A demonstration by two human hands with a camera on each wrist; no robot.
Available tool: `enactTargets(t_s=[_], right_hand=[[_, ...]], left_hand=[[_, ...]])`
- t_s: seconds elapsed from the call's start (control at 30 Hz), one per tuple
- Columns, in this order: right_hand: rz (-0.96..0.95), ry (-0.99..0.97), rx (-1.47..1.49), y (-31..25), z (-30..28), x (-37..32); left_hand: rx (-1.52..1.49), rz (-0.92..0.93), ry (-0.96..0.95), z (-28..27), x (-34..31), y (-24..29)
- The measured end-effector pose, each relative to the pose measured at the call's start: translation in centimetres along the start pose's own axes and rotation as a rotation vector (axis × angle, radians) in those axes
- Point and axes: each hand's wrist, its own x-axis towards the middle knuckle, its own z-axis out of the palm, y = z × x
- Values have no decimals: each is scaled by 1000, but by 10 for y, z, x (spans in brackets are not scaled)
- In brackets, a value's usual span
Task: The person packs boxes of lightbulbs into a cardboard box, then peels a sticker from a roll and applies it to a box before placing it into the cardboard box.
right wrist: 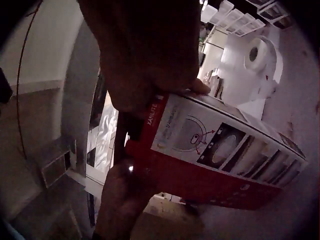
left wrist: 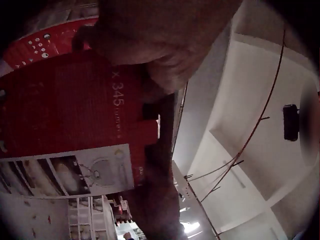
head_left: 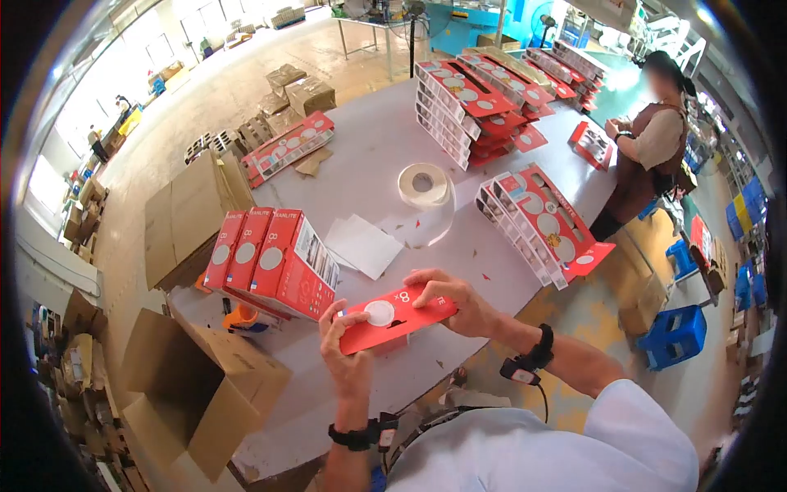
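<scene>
Red and white, the printed cardboard carton is held between both hands above the near part of the pale grey table. The left hand grips its left end, fingers bent round the edge; the right hand grips the other end, its fingers bent, one fingertip pressing the red face beside the "8x". That hand covers part of the brand lettering at its end. How the fingers under the carton lie cannot be told: both wrist views are dark there, the hands mostly shadow, though "345" and a strip of room pictures can be read on its sides.

Left of the carton stand three upright red boxes, side by side; left and nearer, an open brown cardboard box has a deeply shadowed inside. Beyond the carton lie white paper sheets and, farther on, a wide white roll with a loose strip. Right and beyond it are red window-cut sleeves. Farther off, a person in a brown apron has a blurred face.
</scene>
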Motion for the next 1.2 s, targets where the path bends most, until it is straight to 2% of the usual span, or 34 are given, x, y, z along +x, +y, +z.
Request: enactTargets(t_s=[0.07,0.17,0.27,0.37,0.47,0.57,0.67,0.77,0.97,1.2], right_hand=[[-66,-18,-24,-1,1,-1],[-36,-28,2,1,3,-3],[34,-187,47,-10,-13,1],[40,-338,-40,-32,-29,3],[-56,-219,-132,-13,-18,-2],[-124,-97,-380,-20,-13,-12],[-91,-73,-390,-14,-7,-23],[-84,8,-412,-17,-3,-23],[-27,54,-176,-17,-7,-18],[-7,36,-124,-15,-11,-13]], left_hand=[[-58,-37,46,7,-8,2],[-12,-48,-79,-1,-5,16],[112,12,-178,-8,-6,15],[136,76,-215,-12,-9,10],[275,220,-220,-21,-8,5],[377,286,-289,-36,-8,4],[650,485,-304,-44,-8,-6],[662,550,-352,-43,-8,-5],[494,527,-303,-43,3,8],[455,510,-234,-43,7,5]])
